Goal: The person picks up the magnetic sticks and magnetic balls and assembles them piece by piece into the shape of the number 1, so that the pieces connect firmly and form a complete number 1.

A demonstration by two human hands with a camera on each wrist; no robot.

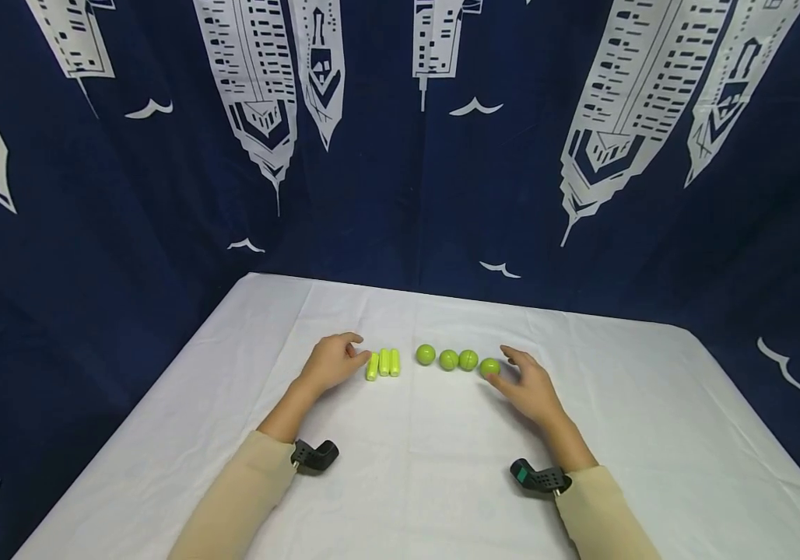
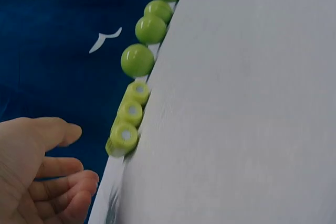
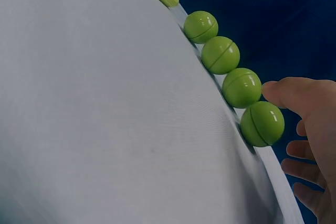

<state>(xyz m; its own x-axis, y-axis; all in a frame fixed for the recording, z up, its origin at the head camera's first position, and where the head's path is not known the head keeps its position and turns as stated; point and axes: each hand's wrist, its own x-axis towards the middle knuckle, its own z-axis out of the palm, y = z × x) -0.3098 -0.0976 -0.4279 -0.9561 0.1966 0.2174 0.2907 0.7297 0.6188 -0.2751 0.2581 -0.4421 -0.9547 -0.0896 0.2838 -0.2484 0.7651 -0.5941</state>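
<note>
Left fingers (image 2: 59, 167) | beside leftmost cylinder (image 1: 372, 367) | right fingers (image 3: 300, 168) | beside rightmost ball (image 1: 489, 367)

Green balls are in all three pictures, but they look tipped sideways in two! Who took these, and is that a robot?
No robot, just a person's two bare hands! A camera on the head took the wide picture, looking forward and down. A camera on each wrist took the close ones, so the table slants there. On the white tablecloth sit three yellow-green sticks, near the left hand, and four green balls, near the right hand. Neither hand seems to be gripping anything.
</note>
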